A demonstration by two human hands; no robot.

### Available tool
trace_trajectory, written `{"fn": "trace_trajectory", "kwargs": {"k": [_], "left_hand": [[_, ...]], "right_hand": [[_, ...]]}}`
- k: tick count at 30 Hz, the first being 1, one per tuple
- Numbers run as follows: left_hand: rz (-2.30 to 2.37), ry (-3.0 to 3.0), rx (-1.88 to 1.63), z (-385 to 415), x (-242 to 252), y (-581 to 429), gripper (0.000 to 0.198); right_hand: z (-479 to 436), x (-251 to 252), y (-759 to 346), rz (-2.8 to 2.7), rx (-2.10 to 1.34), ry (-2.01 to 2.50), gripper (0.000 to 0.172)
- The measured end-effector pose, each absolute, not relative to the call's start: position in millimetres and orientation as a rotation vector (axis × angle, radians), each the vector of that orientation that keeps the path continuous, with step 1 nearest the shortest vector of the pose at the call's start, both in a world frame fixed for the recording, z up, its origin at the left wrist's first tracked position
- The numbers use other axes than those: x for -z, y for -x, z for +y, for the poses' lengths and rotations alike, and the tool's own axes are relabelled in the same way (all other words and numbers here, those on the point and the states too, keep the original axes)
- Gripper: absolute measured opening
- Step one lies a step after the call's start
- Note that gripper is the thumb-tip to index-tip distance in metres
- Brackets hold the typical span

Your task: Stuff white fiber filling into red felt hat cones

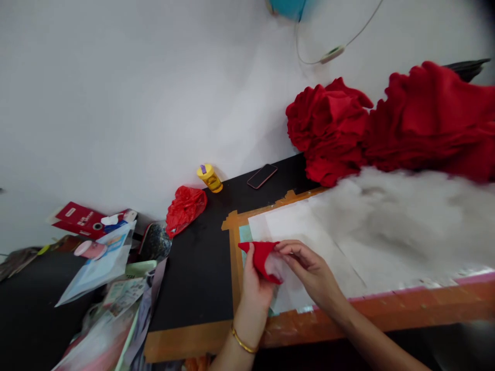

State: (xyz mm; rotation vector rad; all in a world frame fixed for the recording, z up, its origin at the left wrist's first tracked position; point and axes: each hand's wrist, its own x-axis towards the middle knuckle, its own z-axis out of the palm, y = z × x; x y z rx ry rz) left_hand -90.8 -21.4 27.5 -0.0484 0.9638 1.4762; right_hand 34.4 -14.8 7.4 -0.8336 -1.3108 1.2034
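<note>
A small red fabric piece (262, 256) with a pointed corner is held above the left end of the white sheet (294, 221). My left hand (256, 283) grips it from below, thumb on its front. White fluffy stuffing (275, 267) shows at its open right side. The fingers of my right hand (309, 268) are pinched at that opening, touching the stuffing. A large heap of white stuffing (410, 221) lies to the right. Behind it are big piles of red fabric (433, 118).
A phone (262, 176), a yellow-lidded container (210, 178) and a red plastic bag (186, 208) sit along the wall on the black table (201, 278). At left are a red box (79, 219), a pink tub (91, 250) and a green basket (141, 269). A cable switch (332, 54) hangs above.
</note>
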Motion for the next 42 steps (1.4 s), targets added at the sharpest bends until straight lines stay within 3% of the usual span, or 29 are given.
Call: {"fn": "trace_trajectory", "kwargs": {"k": [4,8,9,13,15,23,28,34,37,42], "left_hand": [[0.982,0.093,-1.526,-15,-31,102,0.027],[0.966,0.087,-1.542,-11,-34,105,0.031],[0.966,0.086,-1.537,-11,-34,104,0.032],[0.968,0.049,-1.498,-17,-31,93,0.031],[0.942,0.022,-1.486,-22,-29,88,0.028],[0.901,0.039,-1.496,-33,-25,83,0.037],[0.976,-0.096,-1.51,-45,-20,69,0.038],[1.045,-0.047,-1.556,-34,-6,74,0.033],[1.024,-0.012,-1.568,-24,-1,90,0.028],[0.931,-0.05,-1.45,-28,-9,87,0.043]], "right_hand": [[-25,-6,-57,-1.56,-0.855,0.984,0.012],[-41,7,-59,-1.812,-0.802,1.101,0.048],[-43,10,-56,-1.819,-0.819,1.122,0.049],[-35,4,-42,-1.585,-0.944,1.167,0.016],[-26,-3,-39,-1.512,-0.943,1.176,0.009],[-28,15,-28,-1.993,-0.281,0.937,0.031],[-23,23,-26,-1.983,-0.484,1.051,0.033],[-17,10,-38,-1.705,-0.727,1.202,0.022],[-28,9,-46,-1.732,-0.588,1.012,0.03],[-32,14,-38,-2.068,-0.263,0.776,0.04]]}}
